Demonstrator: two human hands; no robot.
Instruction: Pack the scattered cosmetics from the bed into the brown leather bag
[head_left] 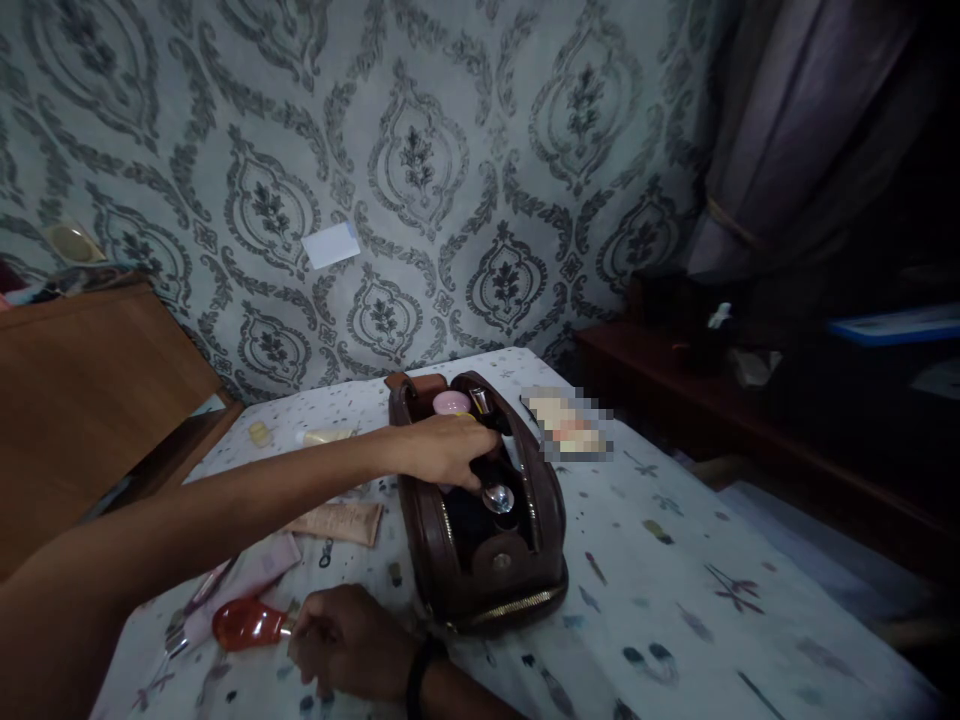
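Observation:
A brown zip bag (pixel 555 510) stands open on the table, with a pink round-lidded item (pixel 452 403) and a silver-topped item (pixel 498 498) inside. My left hand (pixel 446 450) reaches into it from the left, fingers bent downward. Whatever those fingers hold is hidden by the hand and the dark interior. Near the front of the table, my right hand (pixel 349 640), with a black band at the wrist, is closed around the gold neck end of a red-orange glass bottle (pixel 247 624). The bottle lies on its side, pointing left.
Left of the bag lie a beige tube (pixel 341 523), a pink tube (pixel 262 570), a cream tube (pixel 326 438) and a small yellowish item (pixel 259 433). A blurred-out flat object (pixel 566 422) rests to its right. The patterned tablecloth (pixel 675 600) reaches the patterned wall.

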